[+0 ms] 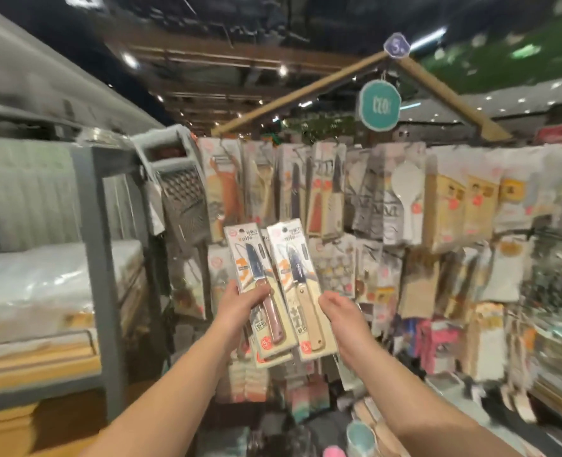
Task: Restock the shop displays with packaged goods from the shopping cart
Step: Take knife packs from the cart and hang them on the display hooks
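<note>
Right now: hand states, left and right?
Left hand: holds a stack of knife packs, fingers curled round them.
Right hand: holds the beige-handled knife pack by its edge.

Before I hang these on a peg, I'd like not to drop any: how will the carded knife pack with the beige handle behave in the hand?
The carded knife pack with the beige handle is a flat printed card, so probably stiff enough to stay upright, as it does now. It is likely light, though handle-heavy at the bottom. The right hand holds only its edge; the glossy wrap may slip.
</note>
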Demonstrator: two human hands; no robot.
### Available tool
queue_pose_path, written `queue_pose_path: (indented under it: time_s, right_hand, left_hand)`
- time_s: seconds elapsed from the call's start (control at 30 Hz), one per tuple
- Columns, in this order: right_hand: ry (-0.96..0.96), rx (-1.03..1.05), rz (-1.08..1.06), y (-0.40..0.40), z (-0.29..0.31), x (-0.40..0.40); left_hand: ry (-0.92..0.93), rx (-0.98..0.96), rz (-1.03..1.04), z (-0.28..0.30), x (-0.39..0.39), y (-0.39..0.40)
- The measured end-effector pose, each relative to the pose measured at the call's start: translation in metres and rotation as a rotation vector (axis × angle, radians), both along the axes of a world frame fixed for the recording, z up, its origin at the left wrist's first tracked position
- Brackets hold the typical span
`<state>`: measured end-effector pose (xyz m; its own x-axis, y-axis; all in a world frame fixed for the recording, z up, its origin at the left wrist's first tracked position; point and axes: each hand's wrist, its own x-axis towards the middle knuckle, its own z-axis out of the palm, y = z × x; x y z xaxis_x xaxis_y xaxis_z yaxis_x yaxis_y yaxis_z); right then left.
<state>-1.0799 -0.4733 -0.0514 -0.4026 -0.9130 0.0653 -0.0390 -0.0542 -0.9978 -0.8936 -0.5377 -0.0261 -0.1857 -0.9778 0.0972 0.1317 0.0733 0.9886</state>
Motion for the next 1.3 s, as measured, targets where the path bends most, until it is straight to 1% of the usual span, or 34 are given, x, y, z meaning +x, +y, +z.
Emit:
queue_pose_path:
  time_s: [0.13,0.3,0.43,0.53,0.67,0.83,1.03,1.13,1.2,1.3]
  right_hand:
    - [0.104,-0.031,-0.01,-0.035,0.033,-0.009]
    - [0.106,-0.097,-0.056,-0.071,0.08,-0.029]
    - [0.129,-0.155,-0.053,-0.096,0.122,-0.037]
    - [0.119,-0.21,-0.108,-0.106,0.144,-0.044]
    - [0.08,-0.252,-0.162,-0.115,0.153,-0.058]
    - [0.105,-0.219,-0.155,-0.122,0.158,-0.064]
    - [0.085,-0.206,-0.181,-0.123,0.16,-0.064]
    - [0.054,-0.164,-0.185,-0.124,0.164,-0.065]
    - [0.037,-0.105,-0.15,-0.122,0.169,-0.064]
    - [-0.002,-0.107,-0.069,-0.124,0.171,-0.063]
  left_hand:
    - [0.047,-0.023,0.03,0.022,0.006,-0.028]
    - [0.092,-0.087,0.066,0.058,-0.003,-0.05]
    - [0.093,-0.138,0.078,0.09,-0.011,-0.058]
    - [0.072,-0.183,0.103,0.105,-0.013,-0.064]
    - [0.075,-0.21,0.108,0.112,-0.015,-0.068]
    - [0.091,-0.202,0.101,0.11,-0.021,-0.072]
    - [0.109,-0.191,0.089,0.108,-0.025,-0.069]
    - [0.116,-0.194,0.088,0.109,-0.024,-0.066]
    - [0.119,-0.195,0.09,0.11,-0.024,-0.066]
    - [0.127,-0.192,0.088,0.112,-0.026,-0.064]
